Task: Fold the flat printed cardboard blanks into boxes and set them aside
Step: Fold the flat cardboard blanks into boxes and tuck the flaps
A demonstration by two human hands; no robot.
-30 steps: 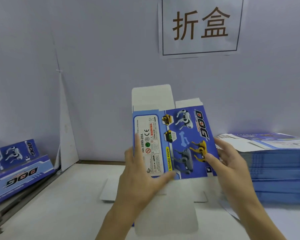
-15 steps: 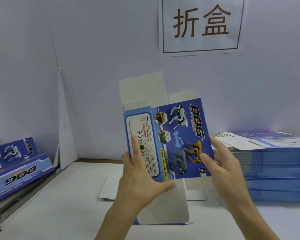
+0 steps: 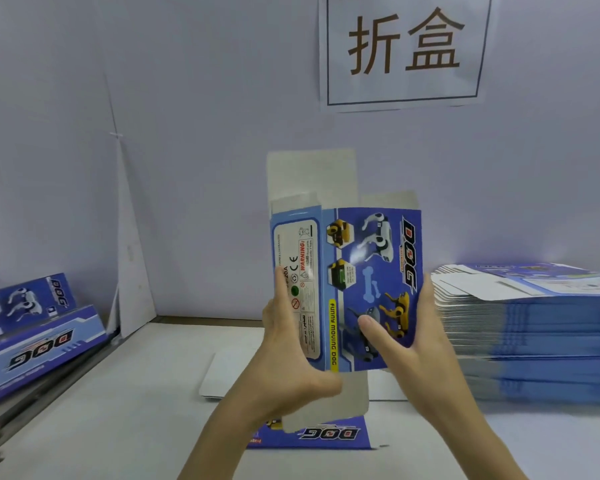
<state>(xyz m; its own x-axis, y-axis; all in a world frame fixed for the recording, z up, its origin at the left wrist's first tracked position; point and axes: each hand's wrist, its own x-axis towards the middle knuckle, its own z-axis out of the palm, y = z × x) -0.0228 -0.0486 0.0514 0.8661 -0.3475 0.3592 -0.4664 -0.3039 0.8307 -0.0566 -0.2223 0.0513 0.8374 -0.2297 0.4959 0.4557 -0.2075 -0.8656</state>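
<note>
Hovering above the worktop (image 3: 118,410), left of the stack (image 3: 534,323), the blank (image 3: 368,258) is held upright. Light, thin, springy card is judged easily creased, best taken by its side edges. The grip of left hand (image 3: 288,348) and right hand (image 3: 413,348) is pinched on one edge each

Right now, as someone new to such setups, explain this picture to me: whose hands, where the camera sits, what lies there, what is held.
No machine here: a person works bare-handed, and the single camera sits on their head, looking forward and down. The left hand and right hand hold a blue printed cardboard blank upright, its white end flaps sticking out. A stack of flat blanks lies on the table at right; folded boxes sit at left. A second blank lies flat beneath the hands.
</note>
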